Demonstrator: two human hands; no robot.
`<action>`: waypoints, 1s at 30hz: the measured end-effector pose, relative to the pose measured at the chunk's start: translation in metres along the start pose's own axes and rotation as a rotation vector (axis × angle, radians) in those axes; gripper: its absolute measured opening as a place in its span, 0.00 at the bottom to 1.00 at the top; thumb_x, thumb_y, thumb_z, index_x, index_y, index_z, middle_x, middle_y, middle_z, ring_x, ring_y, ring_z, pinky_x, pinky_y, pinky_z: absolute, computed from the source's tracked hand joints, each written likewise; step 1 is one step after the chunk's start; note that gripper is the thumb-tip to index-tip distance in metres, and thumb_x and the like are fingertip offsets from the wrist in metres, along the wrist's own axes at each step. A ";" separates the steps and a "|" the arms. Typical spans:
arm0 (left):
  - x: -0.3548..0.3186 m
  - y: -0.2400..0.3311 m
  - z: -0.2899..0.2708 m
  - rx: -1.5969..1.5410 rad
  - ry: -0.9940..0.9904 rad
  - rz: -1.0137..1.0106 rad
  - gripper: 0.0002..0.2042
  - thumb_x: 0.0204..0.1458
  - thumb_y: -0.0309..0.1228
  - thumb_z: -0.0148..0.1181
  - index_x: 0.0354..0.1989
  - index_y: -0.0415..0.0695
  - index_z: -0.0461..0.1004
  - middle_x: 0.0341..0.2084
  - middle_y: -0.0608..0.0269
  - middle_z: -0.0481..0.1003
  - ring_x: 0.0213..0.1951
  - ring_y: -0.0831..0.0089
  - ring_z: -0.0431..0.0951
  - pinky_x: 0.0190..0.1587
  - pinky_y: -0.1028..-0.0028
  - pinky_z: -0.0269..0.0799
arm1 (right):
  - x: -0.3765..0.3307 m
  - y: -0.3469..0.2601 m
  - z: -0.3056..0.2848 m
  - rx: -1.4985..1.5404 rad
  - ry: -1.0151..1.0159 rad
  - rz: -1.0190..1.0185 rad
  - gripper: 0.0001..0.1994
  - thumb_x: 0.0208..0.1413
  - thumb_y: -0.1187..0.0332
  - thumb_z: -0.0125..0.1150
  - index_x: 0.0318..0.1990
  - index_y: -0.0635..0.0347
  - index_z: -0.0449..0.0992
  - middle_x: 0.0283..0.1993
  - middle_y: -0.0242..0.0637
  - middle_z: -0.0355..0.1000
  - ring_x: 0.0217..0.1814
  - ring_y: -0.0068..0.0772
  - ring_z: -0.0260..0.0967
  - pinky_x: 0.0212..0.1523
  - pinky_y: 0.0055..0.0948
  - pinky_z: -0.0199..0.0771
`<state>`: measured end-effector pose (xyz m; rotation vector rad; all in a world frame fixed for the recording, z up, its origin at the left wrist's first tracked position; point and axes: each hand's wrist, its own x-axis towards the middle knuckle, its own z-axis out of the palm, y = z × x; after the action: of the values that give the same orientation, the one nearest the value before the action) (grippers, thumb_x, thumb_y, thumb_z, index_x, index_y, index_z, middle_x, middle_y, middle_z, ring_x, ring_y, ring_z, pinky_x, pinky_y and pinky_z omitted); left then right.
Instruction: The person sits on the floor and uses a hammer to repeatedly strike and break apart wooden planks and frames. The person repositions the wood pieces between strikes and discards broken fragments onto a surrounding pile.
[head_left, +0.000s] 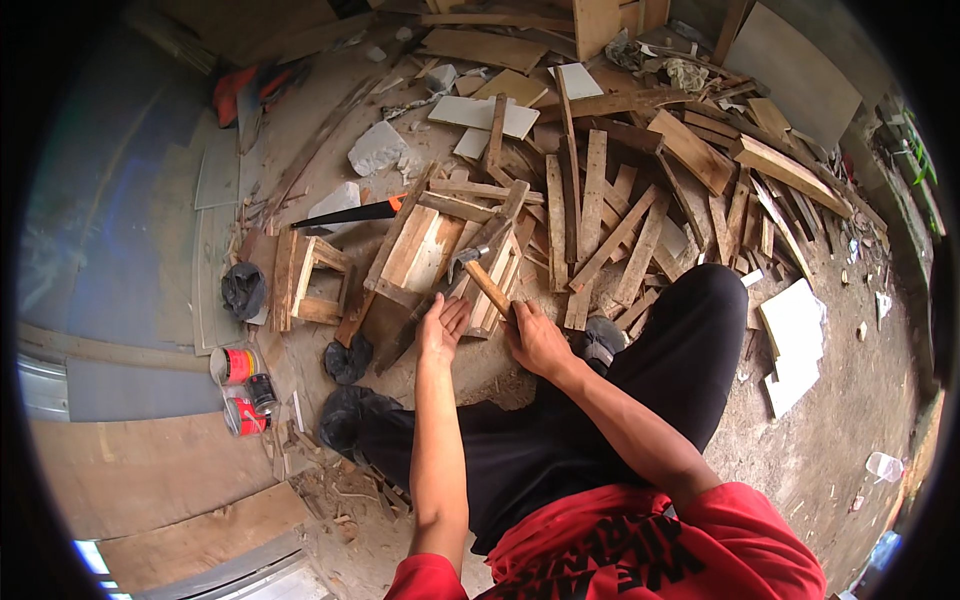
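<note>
My right hand is closed round the wooden handle of a hammer, whose metal head points away to the left, over a wooden frame. The frame is nailed up from rough boards and stands on the ground in front of me. My left hand lies palm up with its fingers apart, close to the frame's near edge; no object shows in it. Beyond the frame's left side rests a handsaw with a black blade and an orange handle.
A heap of loose planks spreads ahead and to the right. At left are a small wooden frame, red cans and a black bag. White broken panels lie on the right. A clear plastic cup sits farther right.
</note>
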<state>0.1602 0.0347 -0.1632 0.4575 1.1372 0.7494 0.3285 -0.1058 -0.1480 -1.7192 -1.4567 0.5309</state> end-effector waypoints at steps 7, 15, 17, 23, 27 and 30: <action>0.027 0.034 0.003 0.582 0.232 0.939 0.16 0.61 0.37 0.60 0.49 0.35 0.75 0.41 0.53 0.80 0.42 0.66 0.81 0.44 0.73 0.75 | 0.006 -0.014 -0.003 0.241 -0.103 0.178 0.17 0.63 0.64 0.57 0.47 0.72 0.67 0.34 0.64 0.75 0.43 0.67 0.74 0.41 0.54 0.72; 0.052 -0.003 0.041 1.472 0.226 1.078 0.21 0.55 0.43 0.63 0.54 0.47 0.74 0.51 0.55 0.75 0.55 0.51 0.73 0.55 0.49 0.67 | 0.017 -0.036 -0.063 0.522 -0.049 0.418 0.20 0.68 0.58 0.54 0.51 0.71 0.70 0.27 0.42 0.72 0.30 0.35 0.72 0.32 0.35 0.70; 0.050 -0.007 0.045 1.454 0.189 1.170 0.20 0.54 0.40 0.64 0.51 0.41 0.76 0.47 0.50 0.77 0.49 0.48 0.76 0.51 0.55 0.72 | 0.021 -0.043 -0.078 0.674 -0.034 0.480 0.19 0.71 0.57 0.50 0.52 0.68 0.70 0.26 0.33 0.69 0.27 0.23 0.66 0.30 0.30 0.68; 0.041 -0.015 0.049 1.540 0.283 1.194 0.20 0.55 0.43 0.63 0.53 0.46 0.76 0.48 0.56 0.77 0.50 0.53 0.76 0.52 0.57 0.69 | 0.039 -0.012 -0.057 0.215 0.200 0.282 0.19 0.71 0.59 0.47 0.56 0.68 0.67 0.26 0.53 0.72 0.26 0.55 0.74 0.30 0.46 0.69; 0.047 -0.022 0.044 1.560 0.379 1.279 0.20 0.56 0.45 0.62 0.53 0.49 0.75 0.47 0.61 0.76 0.51 0.57 0.74 0.53 0.57 0.66 | 0.046 -0.038 -0.062 0.266 0.242 0.222 0.17 0.71 0.62 0.46 0.56 0.68 0.67 0.26 0.58 0.72 0.29 0.61 0.74 0.30 0.48 0.69; 0.051 -0.023 0.044 1.583 0.390 1.307 0.20 0.56 0.45 0.62 0.53 0.49 0.75 0.46 0.62 0.75 0.50 0.58 0.74 0.53 0.56 0.67 | 0.044 -0.033 -0.051 0.243 0.244 0.251 0.16 0.71 0.62 0.46 0.55 0.68 0.67 0.25 0.59 0.71 0.29 0.61 0.74 0.28 0.48 0.68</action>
<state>0.2192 0.0581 -0.1948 2.6399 1.5833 0.8712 0.3574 -0.0792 -0.0844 -1.7115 -0.9707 0.5815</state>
